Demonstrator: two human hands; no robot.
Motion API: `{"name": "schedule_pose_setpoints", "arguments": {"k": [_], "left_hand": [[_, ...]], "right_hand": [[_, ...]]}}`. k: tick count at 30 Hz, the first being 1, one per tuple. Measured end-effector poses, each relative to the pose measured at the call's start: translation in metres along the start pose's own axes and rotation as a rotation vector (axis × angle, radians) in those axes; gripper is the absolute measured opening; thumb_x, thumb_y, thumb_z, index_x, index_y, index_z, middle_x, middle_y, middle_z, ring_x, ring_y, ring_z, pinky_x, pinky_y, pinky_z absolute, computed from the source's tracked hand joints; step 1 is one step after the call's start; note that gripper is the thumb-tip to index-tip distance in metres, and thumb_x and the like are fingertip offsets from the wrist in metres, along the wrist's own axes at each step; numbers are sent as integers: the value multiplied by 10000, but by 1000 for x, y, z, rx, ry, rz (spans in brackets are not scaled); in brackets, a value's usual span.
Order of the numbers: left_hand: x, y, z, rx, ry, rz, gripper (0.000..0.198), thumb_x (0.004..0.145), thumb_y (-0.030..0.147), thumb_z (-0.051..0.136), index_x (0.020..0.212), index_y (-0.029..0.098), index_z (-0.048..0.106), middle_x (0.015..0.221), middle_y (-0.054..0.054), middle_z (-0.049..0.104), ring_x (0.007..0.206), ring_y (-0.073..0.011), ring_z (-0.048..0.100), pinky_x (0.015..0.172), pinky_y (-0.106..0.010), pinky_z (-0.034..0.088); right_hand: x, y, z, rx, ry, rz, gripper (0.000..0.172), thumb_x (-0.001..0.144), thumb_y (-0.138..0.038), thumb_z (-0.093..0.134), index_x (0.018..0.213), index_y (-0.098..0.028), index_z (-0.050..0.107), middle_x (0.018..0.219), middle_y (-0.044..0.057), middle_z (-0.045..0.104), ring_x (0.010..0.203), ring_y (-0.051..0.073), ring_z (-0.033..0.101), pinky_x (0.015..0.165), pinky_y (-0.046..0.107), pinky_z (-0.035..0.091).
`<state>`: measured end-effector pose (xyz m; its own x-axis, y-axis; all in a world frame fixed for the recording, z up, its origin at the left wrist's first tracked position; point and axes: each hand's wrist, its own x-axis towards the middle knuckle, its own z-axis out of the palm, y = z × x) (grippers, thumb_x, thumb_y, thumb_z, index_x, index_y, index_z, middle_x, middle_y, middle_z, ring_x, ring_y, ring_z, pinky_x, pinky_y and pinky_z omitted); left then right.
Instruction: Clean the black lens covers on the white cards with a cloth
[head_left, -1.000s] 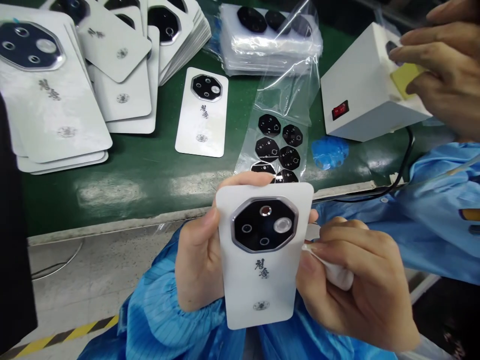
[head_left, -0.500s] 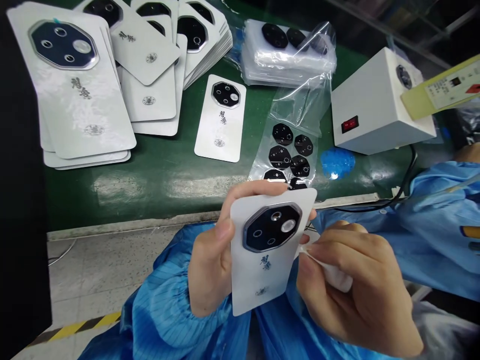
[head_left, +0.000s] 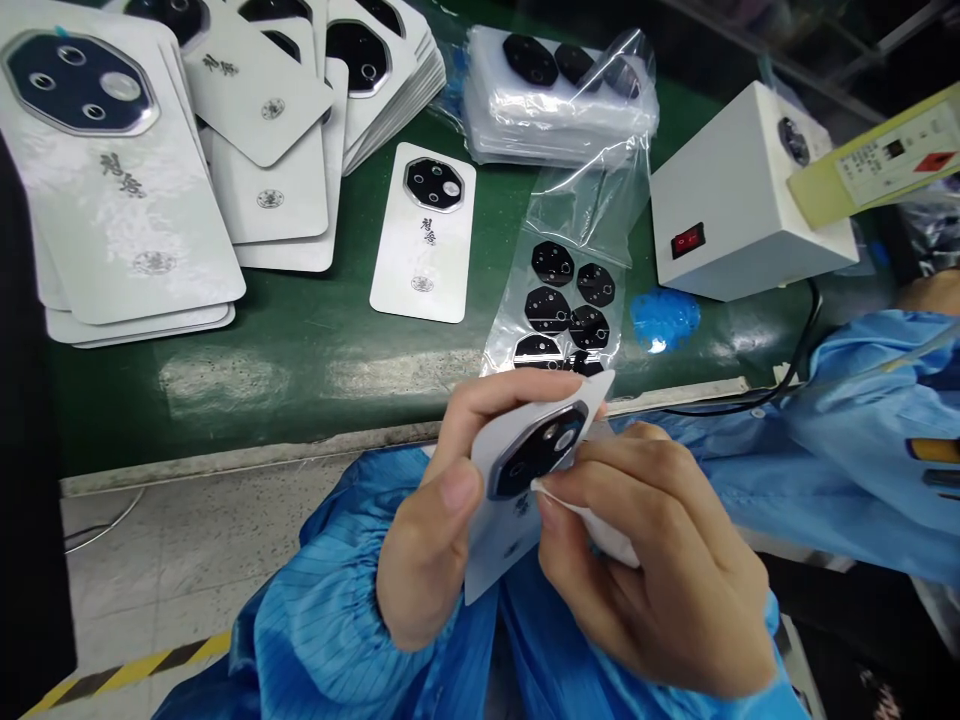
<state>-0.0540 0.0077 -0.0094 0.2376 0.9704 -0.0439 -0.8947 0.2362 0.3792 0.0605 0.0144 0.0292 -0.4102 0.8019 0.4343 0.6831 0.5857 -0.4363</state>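
Note:
My left hand (head_left: 442,510) is closed around the left and top edges of a white phone back cover (head_left: 499,545), held tilted in front of the bench. The cover carries a dark octagonal camera lens plate (head_left: 541,448) with a silver rim. My right hand (head_left: 652,560) pinches a white wiping cloth (head_left: 604,530), whose tip meets the lower edge of the lens plate; most of the cloth is hidden in the palm. Just beyond lies a clear plastic sheet (head_left: 510,300) bearing several black octagonal lens plates (head_left: 551,263).
One phone back cover (head_left: 412,250) lies alone on the green bench (head_left: 300,330). Stacks of covers (head_left: 165,290) stand at left. A plastic-wrapped stack (head_left: 555,135) sits behind, a white switch box (head_left: 720,200) at right, near a blue blob (head_left: 666,320). Another person's blue sleeve (head_left: 877,380) is at far right.
My right hand has moved left, bringing the cloth tip from beside the cover onto the lens plate's edge. The cover has turned more edge-on in my left hand. The view has shifted slightly.

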Motion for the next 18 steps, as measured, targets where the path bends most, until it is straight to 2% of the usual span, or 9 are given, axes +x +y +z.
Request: {"name": "schedule_pose_setpoints", "arguments": {"k": [4, 9, 15, 18], "left_hand": [[0, -4, 0, 114, -5, 85, 318, 880, 298, 417, 1131, 185, 577, 1173, -14, 614, 1056, -185, 560, 891, -222, 444], [-1, -7, 0, 281, 32, 98, 342, 871, 305, 376, 1134, 198, 566, 1238, -43, 547, 1125, -250, 503, 929, -322, 424], [-2, -2, -3, 470, 7, 96, 341, 876, 285, 400, 1160, 233, 581, 1243, -24, 521, 1181, -260, 445, 1032, -366, 338], [1, 1, 0, 387, 74, 68, 294, 819, 279, 532, 1085, 226, 643, 1203, -24, 559, 1202, -265, 411, 1062, -369, 298]], "right_hand": [[-3, 1, 3, -15, 1, 9, 73, 771, -81, 570, 799, -146, 586, 713, 27, 620, 687, 138, 582, 614, 308, 496], [-5, 2, 5, 17, -7, 29, 89, 764, -62, 563, 802, -141, 575, 734, 30, 615, 719, 145, 580, 626, 311, 493], [-8, 5, 9, 43, 33, 12, 120, 764, -37, 541, 842, -119, 579, 805, 58, 622, 746, 159, 582, 624, 329, 500], [-8, 4, 8, 44, 29, 33, 120, 759, -28, 533, 819, -120, 579, 803, 58, 619, 755, 158, 588, 634, 326, 509]]}}
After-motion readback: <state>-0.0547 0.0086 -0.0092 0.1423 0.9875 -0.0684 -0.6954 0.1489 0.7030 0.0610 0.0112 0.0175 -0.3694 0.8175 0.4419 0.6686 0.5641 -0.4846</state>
